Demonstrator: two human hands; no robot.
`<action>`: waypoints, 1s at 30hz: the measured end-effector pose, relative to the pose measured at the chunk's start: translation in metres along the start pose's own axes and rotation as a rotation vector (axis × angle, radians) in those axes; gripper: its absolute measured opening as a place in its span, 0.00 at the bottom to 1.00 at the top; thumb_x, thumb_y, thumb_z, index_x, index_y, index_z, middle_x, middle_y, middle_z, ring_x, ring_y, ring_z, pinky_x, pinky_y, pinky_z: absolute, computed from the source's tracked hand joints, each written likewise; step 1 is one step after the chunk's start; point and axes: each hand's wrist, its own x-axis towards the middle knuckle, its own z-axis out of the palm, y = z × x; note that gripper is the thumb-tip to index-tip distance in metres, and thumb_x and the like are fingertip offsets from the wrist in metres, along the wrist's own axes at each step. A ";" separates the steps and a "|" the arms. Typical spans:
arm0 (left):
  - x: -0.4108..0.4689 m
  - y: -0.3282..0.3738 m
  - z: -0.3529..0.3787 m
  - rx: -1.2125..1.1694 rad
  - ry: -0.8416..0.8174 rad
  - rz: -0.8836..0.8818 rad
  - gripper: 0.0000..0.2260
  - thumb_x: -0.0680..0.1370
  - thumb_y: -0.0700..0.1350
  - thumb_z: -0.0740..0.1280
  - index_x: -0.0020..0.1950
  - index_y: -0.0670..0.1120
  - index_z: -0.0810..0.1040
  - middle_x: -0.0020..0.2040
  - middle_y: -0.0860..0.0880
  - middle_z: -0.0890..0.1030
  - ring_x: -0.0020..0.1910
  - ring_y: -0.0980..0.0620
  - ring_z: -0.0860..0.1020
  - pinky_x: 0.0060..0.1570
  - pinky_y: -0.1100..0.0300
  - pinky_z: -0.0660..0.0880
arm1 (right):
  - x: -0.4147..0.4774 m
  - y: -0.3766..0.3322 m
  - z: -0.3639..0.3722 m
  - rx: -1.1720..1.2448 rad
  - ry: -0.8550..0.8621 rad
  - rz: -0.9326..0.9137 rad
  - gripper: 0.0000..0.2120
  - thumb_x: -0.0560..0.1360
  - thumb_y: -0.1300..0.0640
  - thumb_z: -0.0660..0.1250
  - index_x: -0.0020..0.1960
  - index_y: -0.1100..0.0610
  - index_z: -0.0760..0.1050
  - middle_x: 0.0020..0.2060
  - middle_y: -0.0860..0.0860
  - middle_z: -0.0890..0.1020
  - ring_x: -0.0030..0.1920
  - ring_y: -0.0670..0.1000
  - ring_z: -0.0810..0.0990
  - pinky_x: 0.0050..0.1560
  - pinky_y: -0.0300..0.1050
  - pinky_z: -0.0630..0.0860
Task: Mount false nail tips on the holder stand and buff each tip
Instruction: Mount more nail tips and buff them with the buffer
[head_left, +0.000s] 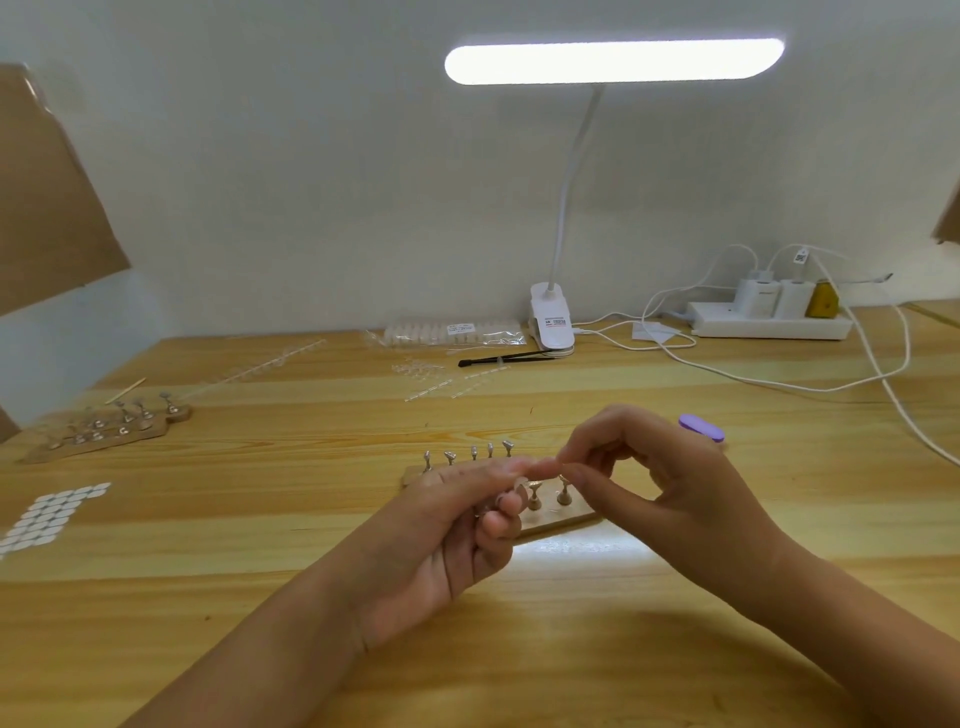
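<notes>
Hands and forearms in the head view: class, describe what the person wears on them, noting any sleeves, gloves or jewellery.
The left hand and the right hand are bare, with no gloves. The left forearm and the right forearm are uncovered down to the frame's edge, so no sleeve shows. No ring, watch or bracelet is visible.

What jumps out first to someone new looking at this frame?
The lit desk lamp bar glares top centre. Mid-table, the left hand holds what looks like a clear nail tip, the right hand with its fingertips beside it, both over the holder stand. A purple buffer lies just behind the right hand.
</notes>
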 end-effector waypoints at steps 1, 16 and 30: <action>0.000 0.000 0.000 0.007 -0.002 0.004 0.12 0.71 0.43 0.74 0.53 0.42 0.86 0.33 0.51 0.76 0.26 0.60 0.72 0.30 0.71 0.73 | 0.000 0.001 0.000 0.012 0.001 0.022 0.04 0.74 0.58 0.71 0.48 0.58 0.79 0.40 0.45 0.81 0.42 0.50 0.80 0.46 0.44 0.78; 0.000 -0.003 -0.003 -0.036 -0.106 -0.028 0.27 0.66 0.43 0.81 0.63 0.42 0.81 0.34 0.50 0.76 0.27 0.60 0.73 0.30 0.69 0.74 | 0.000 0.006 -0.002 0.080 -0.022 0.196 0.10 0.74 0.56 0.70 0.55 0.53 0.78 0.47 0.42 0.84 0.51 0.44 0.84 0.49 0.34 0.79; -0.001 -0.004 -0.003 -0.049 -0.140 -0.033 0.28 0.67 0.44 0.81 0.65 0.42 0.80 0.35 0.50 0.76 0.27 0.60 0.74 0.30 0.69 0.75 | 0.005 0.005 -0.005 0.025 -0.015 0.207 0.12 0.71 0.46 0.68 0.49 0.52 0.81 0.47 0.41 0.83 0.54 0.47 0.82 0.58 0.45 0.77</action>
